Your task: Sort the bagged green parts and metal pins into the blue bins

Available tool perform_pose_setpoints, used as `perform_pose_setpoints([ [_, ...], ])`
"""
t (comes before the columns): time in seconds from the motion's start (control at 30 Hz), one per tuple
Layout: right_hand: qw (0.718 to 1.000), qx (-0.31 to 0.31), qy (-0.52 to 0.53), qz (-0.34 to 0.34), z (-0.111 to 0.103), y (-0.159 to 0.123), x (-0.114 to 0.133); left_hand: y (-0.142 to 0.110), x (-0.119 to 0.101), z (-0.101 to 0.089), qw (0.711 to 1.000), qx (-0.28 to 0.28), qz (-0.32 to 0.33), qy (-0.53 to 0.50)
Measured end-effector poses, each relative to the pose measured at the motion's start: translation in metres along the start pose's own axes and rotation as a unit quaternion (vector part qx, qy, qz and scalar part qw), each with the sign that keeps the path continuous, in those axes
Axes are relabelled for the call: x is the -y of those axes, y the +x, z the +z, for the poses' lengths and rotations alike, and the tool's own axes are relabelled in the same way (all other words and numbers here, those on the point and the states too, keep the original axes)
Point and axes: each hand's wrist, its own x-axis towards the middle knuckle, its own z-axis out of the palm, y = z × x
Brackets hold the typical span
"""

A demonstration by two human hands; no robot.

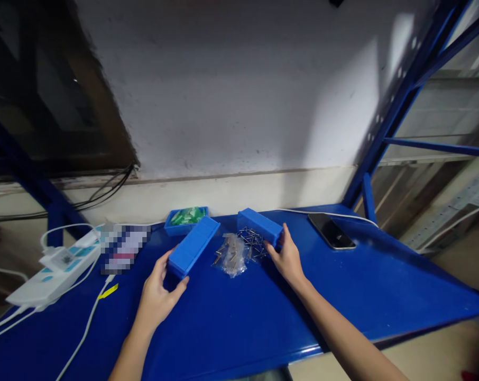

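My left hand (158, 291) grips the near end of a blue plastic bin (194, 246), which is tilted so its underside or side faces me. Another blue bin (259, 225) is tipped over, and my right hand (285, 256) holds its right end. Below and between the two bins lies a loose pile of dark screws or nails (253, 246). Beside that pile, a clear plastic bag (233, 259) rests among brass-coloured screws. The insides of both held bins are hidden from me.
Behind the left bin stands a third blue bin (176, 229) with green-and-white packets (189, 215). A white power strip (59, 272) with cables and a pixelated device lie left on the blue table (231, 323). A black phone (331, 231) lies right, near a blue metal frame (394, 111).
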Motion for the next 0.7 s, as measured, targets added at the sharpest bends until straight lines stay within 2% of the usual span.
perform_pose_setpoints([
  [0.17, 0.998, -0.005, 0.033, -0.045, -0.001, -0.002, -0.001, 0.0, -0.005, 0.009, 0.999, 0.046, 0.005, 0.015],
  [0.33, 0.994, 0.01, 0.009, -0.105, -0.004, -0.008, 0.001, 0.0, 0.002, 0.013, 0.999, -0.009, -0.025, 0.041],
  [0.5, 0.991, 0.011, -0.005, -0.136, -0.005, -0.008, -0.001, 0.001, 0.01, 0.018, 0.996, -0.015, -0.073, -0.052],
  [0.7, 0.992, 0.011, 0.003, -0.122, -0.005, -0.006, -0.002, 0.002, 0.008, 0.019, 0.981, -0.03, -0.115, -0.155],
])
